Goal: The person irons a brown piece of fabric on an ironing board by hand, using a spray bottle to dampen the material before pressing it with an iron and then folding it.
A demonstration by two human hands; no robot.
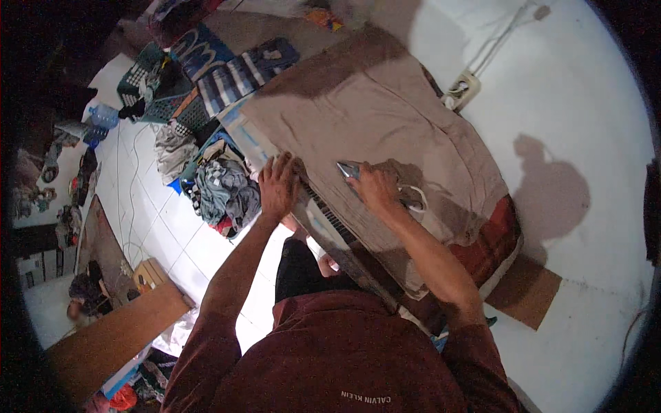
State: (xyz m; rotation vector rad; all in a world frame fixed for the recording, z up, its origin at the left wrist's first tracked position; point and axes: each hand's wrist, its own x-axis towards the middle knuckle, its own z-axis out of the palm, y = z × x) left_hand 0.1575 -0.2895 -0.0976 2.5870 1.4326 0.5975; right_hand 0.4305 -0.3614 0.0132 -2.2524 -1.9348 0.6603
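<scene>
In front of me a beige cloth garment (356, 111) lies spread over a padded ironing surface. My right hand (377, 188) grips an electric iron (349, 170), whose pointed metal tip faces the far left. The iron rests on the cloth, its rear partly hidden by my hand and its shadow; a pale cord (421, 196) loops behind it. My left hand (279, 183) lies palm down at the near left edge of the cloth, its fingers slightly spread. Beneath the near edge runs a dark striped cloth border (330, 214).
A basket heaped with crumpled clothes (227, 180) stands left on the tiled floor, with green plastic crates (178, 111) beyond it. Folded striped fabric (232, 77) lies at the far left. A power socket strip (463, 90) sits at the right edge. Another person (90, 294) is at far left.
</scene>
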